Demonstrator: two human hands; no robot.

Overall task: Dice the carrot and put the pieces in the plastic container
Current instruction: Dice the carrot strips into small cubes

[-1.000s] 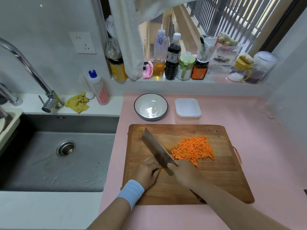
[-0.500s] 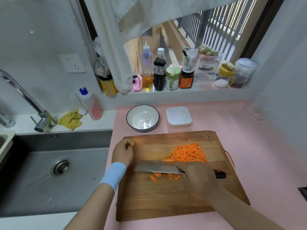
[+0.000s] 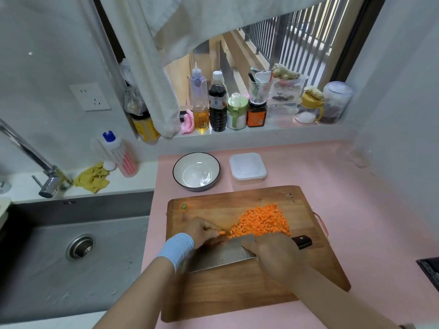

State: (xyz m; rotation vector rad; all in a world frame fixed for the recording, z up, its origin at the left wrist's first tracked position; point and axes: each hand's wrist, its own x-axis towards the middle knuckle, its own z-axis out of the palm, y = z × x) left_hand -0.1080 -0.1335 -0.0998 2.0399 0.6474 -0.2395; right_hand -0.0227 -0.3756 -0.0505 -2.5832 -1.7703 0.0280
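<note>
Reaches in from the lower right with the right hand (image 3: 273,252), fingers wrapped round the knife (image 3: 221,255) where blade meets handle, blade lying low across the cutting board (image 3: 237,295) and pointing left. Curls the left hand (image 3: 203,230) just beyond the blade, fingertips pinching a small carrot bit (image 3: 222,232). Has the diced carrot (image 3: 261,222) heaped mid-board, the plastic container (image 3: 247,169) apart behind the board, beside a bowl (image 3: 196,172).

Soft daylight enters through the window (image 3: 273,55) at the rear and lights the counter (image 3: 332,186) brightly and evenly. Shadows beneath the bowl (image 3: 196,172) and the cutting board (image 3: 237,293) are faint. The knife (image 3: 221,255) blade carries a dull sheen. Slight motion blur softens the left hand (image 3: 202,230). Wide-angle distortion bends the walls (image 3: 47,55) and the tap (image 3: 28,151) toward the frame edges.
</note>
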